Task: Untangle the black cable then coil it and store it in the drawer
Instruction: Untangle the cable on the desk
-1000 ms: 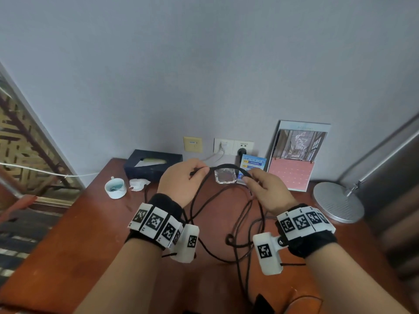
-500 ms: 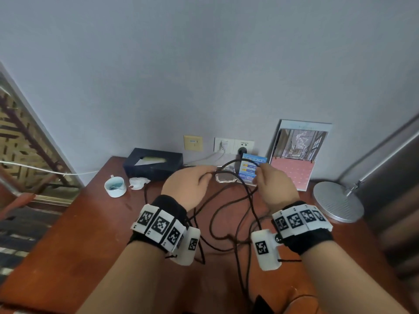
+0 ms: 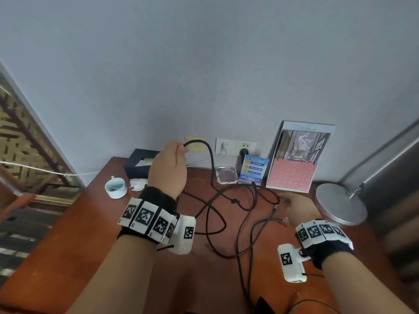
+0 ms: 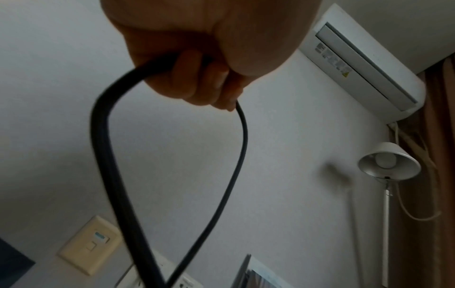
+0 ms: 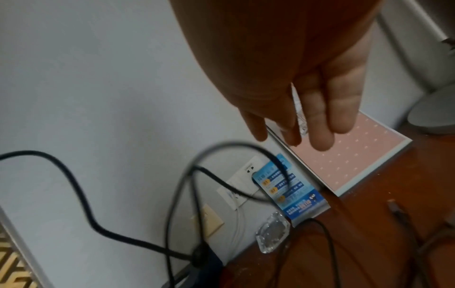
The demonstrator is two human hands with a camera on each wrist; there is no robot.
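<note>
The black cable [image 3: 212, 168] lies in loose loops on the wooden table [image 3: 68, 245], with a small knot [image 3: 234, 201] near the middle. My left hand [image 3: 179, 150] is raised above the table's back left and grips a stretch of the cable in a fist; the cable arcs over from the fist and hangs down. The left wrist view shows that hand [image 4: 197, 78] curled round the cable [image 4: 103, 155], a loop dangling below it. My right hand [image 3: 285, 200] hovers low at the right, fingers [image 5: 320, 117] straight and holding nothing, above the cable [image 5: 81, 204]. No drawer is in view.
Along the wall stand a dark tissue box [image 3: 140, 162], a glass ashtray [image 3: 226, 175], a blue card [image 3: 255, 169] and a standing picture calendar [image 3: 297, 164]. A white cup [image 3: 115, 188] sits at the left. A round lamp base [image 3: 340, 207] is at the right.
My left hand has lifted higher with the cable. My right hand has let go of the cable and dropped down to the right, near the table. The loops have spread out on the table.
</note>
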